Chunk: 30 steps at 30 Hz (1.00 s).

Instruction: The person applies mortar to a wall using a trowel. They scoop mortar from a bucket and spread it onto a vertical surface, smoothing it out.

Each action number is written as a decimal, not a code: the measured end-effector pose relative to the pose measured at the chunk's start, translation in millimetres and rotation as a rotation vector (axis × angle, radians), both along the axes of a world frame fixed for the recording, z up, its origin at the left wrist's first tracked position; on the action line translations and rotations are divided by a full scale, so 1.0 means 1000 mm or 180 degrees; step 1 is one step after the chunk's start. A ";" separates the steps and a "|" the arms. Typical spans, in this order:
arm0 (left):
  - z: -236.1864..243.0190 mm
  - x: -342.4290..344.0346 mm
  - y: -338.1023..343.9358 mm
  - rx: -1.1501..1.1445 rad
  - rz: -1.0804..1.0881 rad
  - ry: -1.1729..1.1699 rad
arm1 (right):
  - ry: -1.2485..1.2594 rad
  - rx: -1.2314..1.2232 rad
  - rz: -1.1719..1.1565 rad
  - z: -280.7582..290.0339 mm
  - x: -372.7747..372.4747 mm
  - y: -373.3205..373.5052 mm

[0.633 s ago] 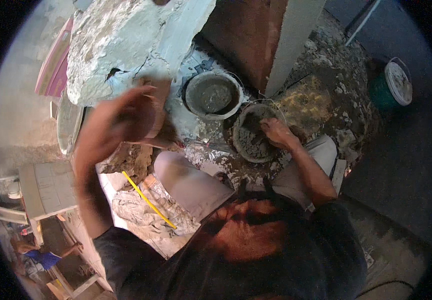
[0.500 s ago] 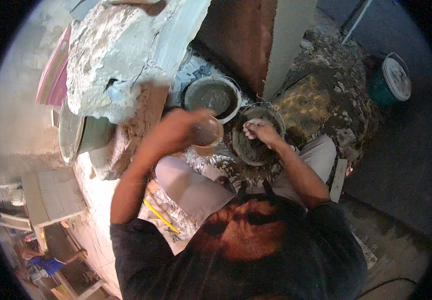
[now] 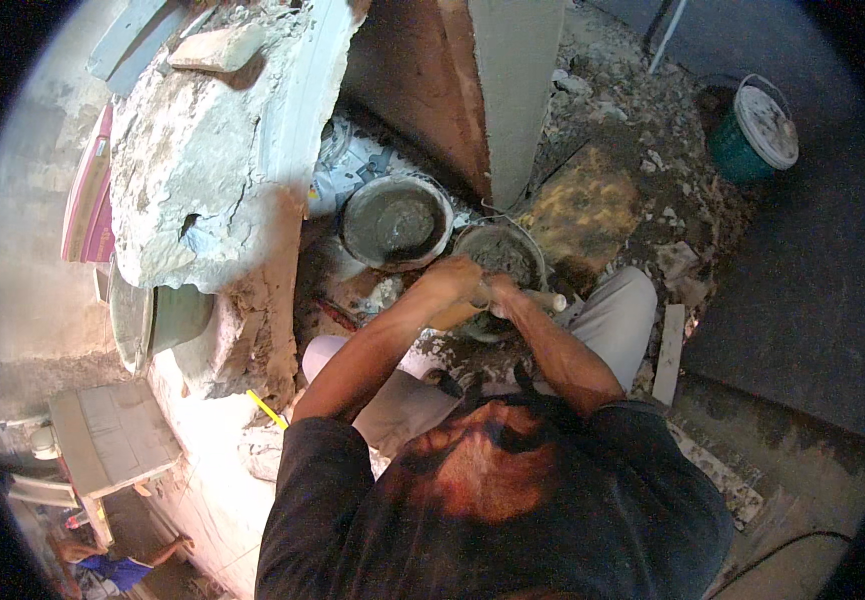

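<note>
My left hand (image 3: 450, 283) is closed on the edge of a tan-brown bowl (image 3: 456, 316), tipped over the near side of a bucket of grey mortar (image 3: 499, 252). Right beside it, my right hand (image 3: 506, 297) is closed around a tool whose pale, round handle end (image 3: 555, 302) sticks out to the right. The tool's working end is hidden by the hands and bowl. Both hands sit close together above the bucket's near rim. Left of them stands a second, pale-rimmed bucket (image 3: 351, 243) with wet grey mix in it.
Chipped masonry (image 3: 188, 190) rises at left, with a leaning green tub (image 3: 181, 322) below it. Rubble and a yellow-stained slab (image 3: 593, 205) lie right of the buckets. A lidded green bucket (image 3: 738, 147) stands far right. Another person (image 3: 118, 570) is at lower left.
My left hand has brought the bowl rightward and down from between the buckets to the mortar bucket, beside my right hand. The pale handle end now shows. The whole view has shifted.
</note>
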<state>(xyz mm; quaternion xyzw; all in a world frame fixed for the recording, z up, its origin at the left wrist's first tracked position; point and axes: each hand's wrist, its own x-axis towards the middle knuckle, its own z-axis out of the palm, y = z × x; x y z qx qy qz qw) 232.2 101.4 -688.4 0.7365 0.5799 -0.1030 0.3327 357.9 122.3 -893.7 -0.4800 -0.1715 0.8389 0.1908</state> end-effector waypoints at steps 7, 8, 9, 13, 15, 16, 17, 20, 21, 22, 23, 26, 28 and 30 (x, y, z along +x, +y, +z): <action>0.023 -0.042 -0.043 0.0710 0.0311 -0.0355 | -0.1687 0.4196 0.3110 -0.006 -0.013 0.022; 0.010 -0.053 -0.044 0.0883 0.0484 -0.0414 | -0.1694 0.4670 0.3291 -0.016 -0.007 0.034; 0.021 -0.057 -0.042 0.0922 0.0676 -0.0479 | -0.1635 0.4961 0.3329 -0.028 0.004 0.049; 0.139 -0.069 -0.044 0.1343 0.0900 -0.0716 | -0.3165 0.5891 0.4768 -0.077 0.038 0.105; 0.147 -0.103 -0.068 0.1636 0.1036 -0.0807 | -0.2650 0.4573 0.5407 -0.053 0.017 0.103; 0.190 -0.104 -0.074 0.1400 0.1153 -0.0620 | -0.2818 0.4774 0.5143 -0.045 0.022 0.105; 0.211 -0.113 -0.086 0.1423 0.1309 -0.0733 | -0.2935 0.5000 0.4876 -0.036 0.025 0.097; 0.253 -0.145 -0.103 0.2067 0.0937 -0.1477 | -0.2518 0.5995 0.4846 -0.020 0.043 0.093; 0.273 -0.151 -0.109 0.1992 0.1174 -0.1624 | -0.2509 0.5758 0.4976 -0.017 0.051 0.094; 0.304 -0.152 -0.116 0.1912 0.1411 -0.1799 | -0.2537 0.5366 0.5110 -0.010 0.063 0.095; 0.326 -0.163 -0.125 0.1954 0.1436 -0.1423 | -0.2511 0.5004 0.5257 -0.001 0.070 0.087; 0.383 -0.186 -0.155 0.2380 0.1595 -0.1051 | -0.2456 0.4332 0.5465 0.029 0.086 0.073; 0.400 -0.204 -0.177 0.2651 0.2030 -0.1031 | -0.2428 0.4067 0.5572 0.040 0.092 0.067; 0.405 -0.233 -0.197 0.2708 0.2824 -0.1044 | -0.2414 0.3880 0.5637 0.043 0.092 0.063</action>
